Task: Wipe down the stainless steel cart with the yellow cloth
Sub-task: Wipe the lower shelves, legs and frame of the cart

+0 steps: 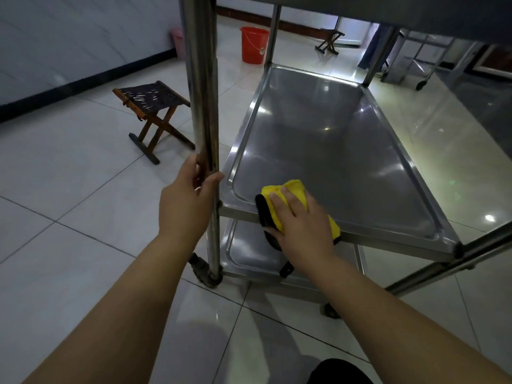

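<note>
The left hand curls its fingers round the cart's near upright post, a stiff, smooth bar that looks a sound place to steady a wheeled cart likely to roll. To its right, the cloth lies folded at the middle shelf's near edge, part hanging over the rim. The right hand presses it flat, fingers straight and slightly spread. Soft and light, it should glide easily on slick steel.
</note>
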